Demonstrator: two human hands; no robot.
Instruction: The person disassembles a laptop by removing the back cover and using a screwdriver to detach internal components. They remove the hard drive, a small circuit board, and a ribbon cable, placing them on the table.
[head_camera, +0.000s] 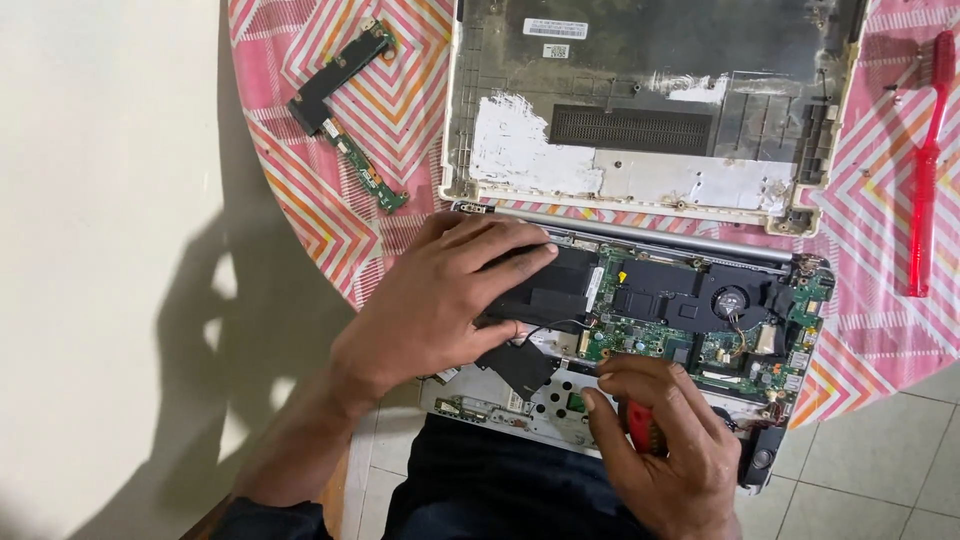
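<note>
An opened laptop base (640, 330) lies on a round table, its green motherboard (700, 340) and black cooling fan (735, 300) exposed. My left hand (440, 300) rests palm down on the black part at the laptop's left side, fingers spread toward the board. My right hand (665, 450) grips a red-handled screwdriver (640, 425) at the laptop's near edge, tip pointing into the chassis; the tip is hidden by my fingers. The removed bottom cover (640, 110), dirty and pale, lies just behind the laptop.
A pink patterned tablecloth (300, 150) covers the table. A narrow green circuit board (350, 115) lies at the far left. A red toothbrush (928, 160) lies at the right edge. Pale tiled floor (880, 470) shows below.
</note>
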